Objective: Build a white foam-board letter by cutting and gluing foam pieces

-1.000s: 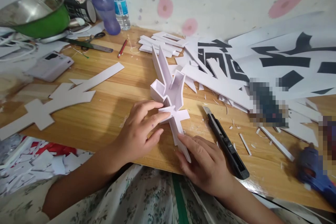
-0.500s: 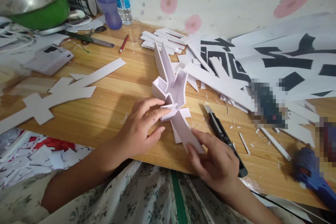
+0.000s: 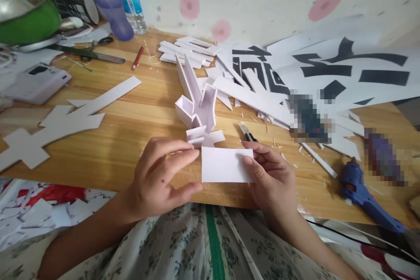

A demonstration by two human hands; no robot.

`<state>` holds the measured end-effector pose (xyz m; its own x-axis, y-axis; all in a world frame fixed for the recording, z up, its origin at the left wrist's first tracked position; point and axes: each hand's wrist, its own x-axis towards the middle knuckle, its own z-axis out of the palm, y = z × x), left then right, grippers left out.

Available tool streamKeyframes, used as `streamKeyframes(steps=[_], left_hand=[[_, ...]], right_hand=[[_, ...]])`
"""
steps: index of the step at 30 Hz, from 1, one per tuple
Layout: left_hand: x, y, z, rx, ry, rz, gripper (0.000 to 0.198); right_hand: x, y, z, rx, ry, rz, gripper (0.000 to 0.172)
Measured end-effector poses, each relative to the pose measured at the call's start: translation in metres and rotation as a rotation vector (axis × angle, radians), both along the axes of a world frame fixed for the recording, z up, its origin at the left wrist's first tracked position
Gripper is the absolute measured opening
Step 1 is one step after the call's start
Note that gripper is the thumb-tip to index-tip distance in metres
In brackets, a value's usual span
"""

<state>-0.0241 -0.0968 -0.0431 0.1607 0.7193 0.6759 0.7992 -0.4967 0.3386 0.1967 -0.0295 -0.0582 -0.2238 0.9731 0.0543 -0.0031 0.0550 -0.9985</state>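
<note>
A flat white rectangular foam board strip [image 3: 225, 165] is pinched at its right end between the thumb and fingers of my right hand [image 3: 274, 177]. My left hand [image 3: 162, 175] lies to its left, fingers apart, the fingertips close to the strip's left edge and holding nothing. Just beyond the hands stands a white foam board shape with upright walls [image 3: 209, 107], partly hidden by the strip and my left fingers. Behind my right hand a utility knife [image 3: 248, 134] shows its blade and front end; the rest is covered.
A blue glue gun [image 3: 356, 186] lies at the right, near the table's edge. White board offcuts [image 3: 256, 98] and printed paper [image 3: 328, 68] fill the back right. Flat cut board [image 3: 65, 127] lies left, with scissors [image 3: 95, 46], a ruler [image 3: 105, 56] and bottles [image 3: 110, 8] behind.
My right hand has lifted the strip away from the walled shape and turned its flat face toward me. My left hand has come off the shape. The view has shifted to the right.
</note>
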Motion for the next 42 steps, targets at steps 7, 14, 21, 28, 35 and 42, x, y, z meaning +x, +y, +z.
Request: streamKeyframes(steps=[7,14,21,28,35,42], left_hand=[[0.013,0.0,-0.001,-0.094,0.042,-0.064,0.056],[0.015,-0.005,-0.001,-0.081,-0.008,-0.052,0.036],[0.02,-0.004,0.0,-0.061,0.056,-0.134,0.035],[0.006,0.006,0.007,0.021,0.076,-0.037,0.04],[-0.009,0.018,0.013,0.131,0.02,0.139,0.05],[-0.027,0.034,0.003,0.249,-0.05,0.269,0.046]], right_hand=[[-0.002,-0.006,0.006,-0.114,0.098,0.074,0.024],[0.009,-0.013,0.014,-0.079,0.205,0.302,0.047],[0.031,-0.001,0.023,-0.063,0.086,0.245,0.016],[0.095,0.036,0.026,-0.057,-0.025,-0.156,0.031],[0.145,0.055,0.015,0.017,-0.668,-0.334,0.034],[0.139,0.096,0.04,0.198,-1.273,-0.372,0.058]])
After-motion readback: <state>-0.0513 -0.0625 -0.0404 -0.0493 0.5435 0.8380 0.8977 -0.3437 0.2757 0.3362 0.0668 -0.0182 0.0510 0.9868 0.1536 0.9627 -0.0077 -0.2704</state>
